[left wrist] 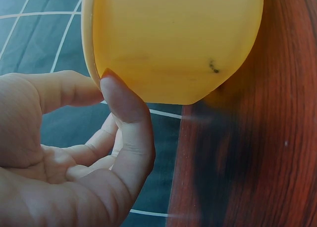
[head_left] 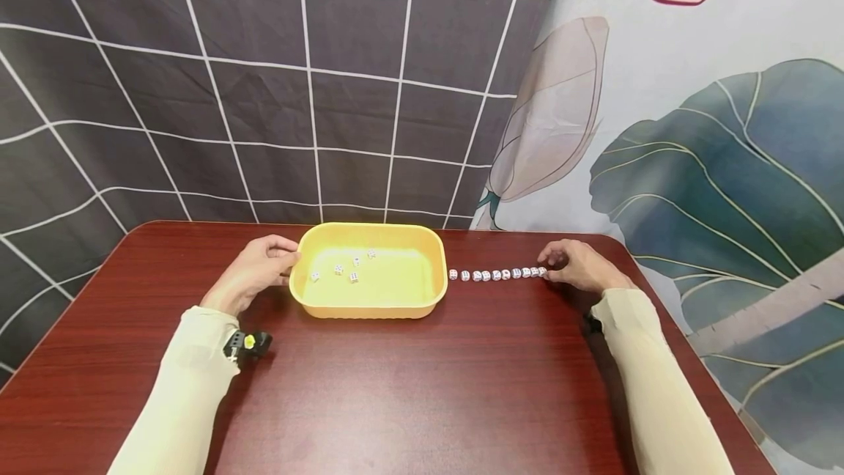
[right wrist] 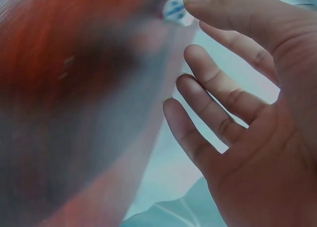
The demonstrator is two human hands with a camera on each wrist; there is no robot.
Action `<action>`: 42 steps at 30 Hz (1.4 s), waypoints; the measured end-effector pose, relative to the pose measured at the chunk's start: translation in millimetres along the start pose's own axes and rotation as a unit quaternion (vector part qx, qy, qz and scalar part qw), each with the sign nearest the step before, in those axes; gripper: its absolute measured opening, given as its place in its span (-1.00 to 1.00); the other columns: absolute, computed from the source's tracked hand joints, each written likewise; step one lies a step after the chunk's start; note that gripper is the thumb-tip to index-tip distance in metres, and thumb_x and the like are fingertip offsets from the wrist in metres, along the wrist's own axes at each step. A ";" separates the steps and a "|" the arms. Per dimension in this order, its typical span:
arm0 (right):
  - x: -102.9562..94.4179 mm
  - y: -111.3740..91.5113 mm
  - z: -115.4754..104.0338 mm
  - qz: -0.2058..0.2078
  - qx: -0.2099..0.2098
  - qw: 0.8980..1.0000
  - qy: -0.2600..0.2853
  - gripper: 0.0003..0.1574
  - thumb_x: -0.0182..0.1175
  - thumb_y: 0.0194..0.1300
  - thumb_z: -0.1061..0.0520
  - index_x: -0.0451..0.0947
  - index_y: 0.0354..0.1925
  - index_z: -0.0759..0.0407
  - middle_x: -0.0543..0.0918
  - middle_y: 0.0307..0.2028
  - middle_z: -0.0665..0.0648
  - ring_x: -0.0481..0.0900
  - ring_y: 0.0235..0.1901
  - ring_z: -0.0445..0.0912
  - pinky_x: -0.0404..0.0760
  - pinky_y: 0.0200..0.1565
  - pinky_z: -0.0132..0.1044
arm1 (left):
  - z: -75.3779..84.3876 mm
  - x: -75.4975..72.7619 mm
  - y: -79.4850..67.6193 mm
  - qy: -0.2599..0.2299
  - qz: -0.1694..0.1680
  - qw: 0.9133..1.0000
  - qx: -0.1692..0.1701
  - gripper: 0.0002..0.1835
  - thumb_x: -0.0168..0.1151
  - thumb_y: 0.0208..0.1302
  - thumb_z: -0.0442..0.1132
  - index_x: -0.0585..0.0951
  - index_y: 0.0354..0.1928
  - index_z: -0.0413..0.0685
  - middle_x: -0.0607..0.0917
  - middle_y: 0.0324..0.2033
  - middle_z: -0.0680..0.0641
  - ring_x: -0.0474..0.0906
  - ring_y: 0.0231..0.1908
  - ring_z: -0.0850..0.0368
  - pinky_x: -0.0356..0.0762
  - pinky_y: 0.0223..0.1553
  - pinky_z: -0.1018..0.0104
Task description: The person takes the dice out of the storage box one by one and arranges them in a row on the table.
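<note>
A yellow plastic tub (head_left: 369, 311) stands on the table with several white dice (head_left: 338, 269) scattered inside. My left hand (head_left: 260, 270) is at its left end, and in the left wrist view the thumb (left wrist: 126, 101) and index finger pinch the tub's rim. To the right of the tub, a row of white dice (head_left: 497, 275) with coloured pips runs toward my right hand (head_left: 580, 266). That hand's thumb and index finger pinch the die (right wrist: 174, 10) at the row's right end. Its other fingers are spread apart in the right wrist view.
The dark red wooden table (head_left: 422, 394) ends at a back edge just behind the tub. A dark grid-patterned cloth (head_left: 250, 94) hangs behind it, with a leaf-printed pale cloth (head_left: 725, 152) along the right side.
</note>
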State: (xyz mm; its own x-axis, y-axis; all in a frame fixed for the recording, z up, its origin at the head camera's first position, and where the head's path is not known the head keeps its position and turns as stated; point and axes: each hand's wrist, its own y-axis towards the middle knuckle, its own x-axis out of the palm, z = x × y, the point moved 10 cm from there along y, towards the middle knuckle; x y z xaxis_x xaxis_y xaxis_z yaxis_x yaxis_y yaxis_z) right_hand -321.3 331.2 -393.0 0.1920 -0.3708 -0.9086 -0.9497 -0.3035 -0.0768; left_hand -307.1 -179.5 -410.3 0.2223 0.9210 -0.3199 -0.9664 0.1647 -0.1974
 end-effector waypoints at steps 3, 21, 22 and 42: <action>-3.9 1.4 -10.6 0.008 -0.003 1.000 -0.001 -0.73 0.41 0.18 0.29 0.68 -0.12 0.17 0.72 -0.28 0.12 0.59 -0.25 -0.04 0.56 -0.11 -0.12 | 1.1 0.3 -0.7 -0.001 0.002 1.000 -0.001 -0.56 0.07 0.50 -0.27 0.36 0.25 -0.45 0.66 -0.11 -0.16 0.60 -0.31 0.27 0.68 -0.27 0.43; -9.5 9.1 -79.5 0.052 -0.061 0.997 0.022 -0.66 0.40 0.26 0.16 0.66 -0.01 0.22 0.70 -0.07 0.18 0.64 -0.05 0.05 0.61 0.06 0.04 | 0.7 0.1 -0.8 -0.009 0.004 1.000 -0.003 -0.57 0.08 0.49 -0.29 0.37 0.24 -0.46 0.67 -0.15 -0.15 0.62 -0.33 0.26 0.69 -0.28 0.42; -9.4 9.8 -83.5 0.052 -0.063 0.996 0.028 -0.66 0.40 0.26 0.16 0.66 0.00 0.22 0.70 -0.07 0.19 0.64 -0.05 0.05 0.60 0.06 0.04 | 0.8 0.1 -0.9 -0.009 0.003 1.000 -0.003 -0.57 0.08 0.49 -0.29 0.37 0.24 -0.46 0.67 -0.15 -0.15 0.62 -0.33 0.26 0.69 -0.28 0.42; 11.2 25.0 -172.7 0.078 -0.136 0.987 0.031 -0.71 0.41 0.26 0.08 0.69 -0.06 0.11 0.69 -0.14 0.12 0.58 -0.05 -0.03 0.56 0.06 -0.07 | -0.1 -0.5 -0.5 0.009 0.003 1.000 -0.008 -0.54 0.07 0.51 -0.24 0.36 0.28 -0.45 0.66 -0.06 -0.23 0.60 -0.30 0.25 0.67 -0.28 0.44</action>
State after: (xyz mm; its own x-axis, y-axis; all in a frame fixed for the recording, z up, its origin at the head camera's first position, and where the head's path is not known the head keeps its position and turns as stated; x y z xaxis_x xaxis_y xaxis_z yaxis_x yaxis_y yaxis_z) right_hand -300.1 167.9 -334.2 0.0716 -0.4823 -0.8731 -0.8695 -0.4591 0.1823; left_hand -306.7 -180.1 -410.1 0.2197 0.9154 -0.3374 -0.9654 0.1542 -0.2104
